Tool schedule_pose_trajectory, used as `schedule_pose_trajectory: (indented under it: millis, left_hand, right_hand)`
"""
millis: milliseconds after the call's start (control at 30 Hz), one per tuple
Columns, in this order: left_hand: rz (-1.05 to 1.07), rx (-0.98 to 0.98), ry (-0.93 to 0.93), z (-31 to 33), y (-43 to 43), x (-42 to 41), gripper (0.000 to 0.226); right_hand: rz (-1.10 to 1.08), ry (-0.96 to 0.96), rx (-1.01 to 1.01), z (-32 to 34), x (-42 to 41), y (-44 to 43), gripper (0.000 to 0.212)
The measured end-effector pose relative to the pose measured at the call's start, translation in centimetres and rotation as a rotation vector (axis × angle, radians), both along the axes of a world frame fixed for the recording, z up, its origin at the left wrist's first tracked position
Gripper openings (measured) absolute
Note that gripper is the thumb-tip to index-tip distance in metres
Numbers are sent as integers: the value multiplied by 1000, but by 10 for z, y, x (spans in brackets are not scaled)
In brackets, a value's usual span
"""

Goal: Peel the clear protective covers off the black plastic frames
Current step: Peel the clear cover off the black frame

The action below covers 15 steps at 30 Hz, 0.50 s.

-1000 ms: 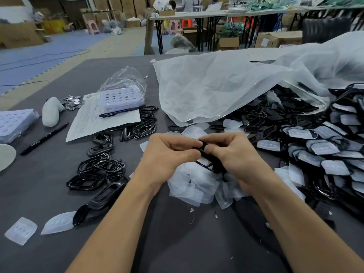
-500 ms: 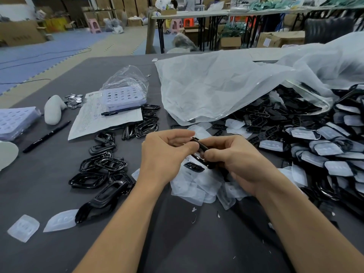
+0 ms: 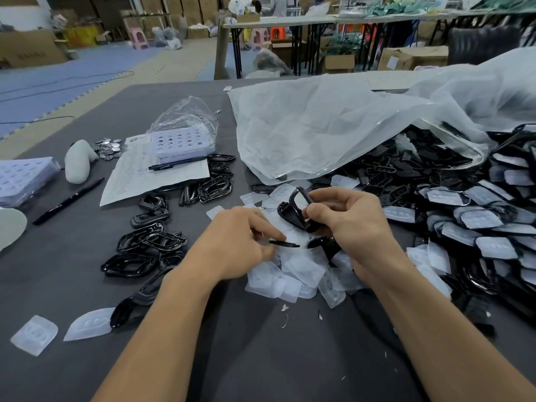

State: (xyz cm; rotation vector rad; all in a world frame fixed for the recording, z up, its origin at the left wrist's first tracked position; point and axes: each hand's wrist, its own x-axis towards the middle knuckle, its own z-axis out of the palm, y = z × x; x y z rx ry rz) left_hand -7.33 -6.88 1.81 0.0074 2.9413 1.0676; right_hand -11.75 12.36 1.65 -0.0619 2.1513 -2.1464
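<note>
- A person's right hand (image 3: 353,224) grips a black frame (image 3: 295,210) above the grey bench (image 3: 261,358), over a pile of shed clear covers (image 3: 301,274).
- The left hand (image 3: 237,242) pinches a thin dark strip (image 3: 285,244), seen edge-on; what it is cannot be told.
- The frame stands on edge, long axis tilted upward and away, its opening bare.
- Bare frames (image 3: 145,248) lie to the left; a far larger heap of covered frames (image 3: 487,227) waits on the right, so most of the work appears to remain.
</note>
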Motion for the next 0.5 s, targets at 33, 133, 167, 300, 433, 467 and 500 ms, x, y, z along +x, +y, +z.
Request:
schedule_pose_trajectory:
  millis: [33,133,167,300,433,467,500]
  left_hand:
    - [17,11,20,-1,0,0,28]
    - [129,97,96,-1,3,0,21]
    - [159,137,112,-1,3,1,19]
    - [105,325,111,2,6,3,12]
    - [17,584,54,4,5,4,29]
    - [9,649,50,4,4,4,35]
    - [14,703,52,4,4,3,38]
  right_hand:
    - [6,-4,-13,0,0,0,18]
    - [82,26,-27,3,2,1,18]
    - [127,55,-28,4,2,2,19]
    - [197,199,110,4,6,2,24]
    - [170,238,199,2,5,2,23]
    - [171,232,182,3,5,2,23]
    - [172,227,164,3,5,2,23]
